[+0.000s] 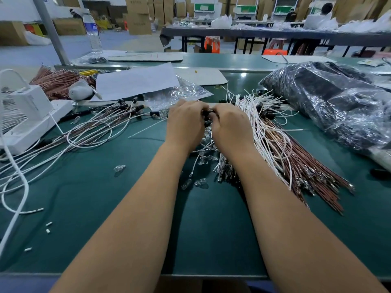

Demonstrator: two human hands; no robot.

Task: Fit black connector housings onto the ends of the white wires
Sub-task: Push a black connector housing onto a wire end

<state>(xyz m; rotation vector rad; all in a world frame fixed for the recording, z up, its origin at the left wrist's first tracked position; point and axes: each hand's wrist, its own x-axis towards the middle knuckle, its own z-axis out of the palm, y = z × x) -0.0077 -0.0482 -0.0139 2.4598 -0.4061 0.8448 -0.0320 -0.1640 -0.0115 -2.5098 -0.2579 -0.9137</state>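
My left hand [186,121] and my right hand [229,125] meet above the middle of the green table, fingers curled toward each other. Between the fingertips a small black connector housing [208,112] shows, gripped from both sides. White wires trail down below the hands. A big bundle of white and brown wires [273,144] lies just right of my right hand, fanned toward the front. Finished wires with black housings [118,117] lie spread to the left. How the fingers sit on the wire itself is hidden.
Several small clear bulbs [119,167] are scattered on the table [88,193]. A white device [27,117] stands at the left, a clear bag [179,92] behind the hands, a large plastic bag of black parts [330,100] at the right.
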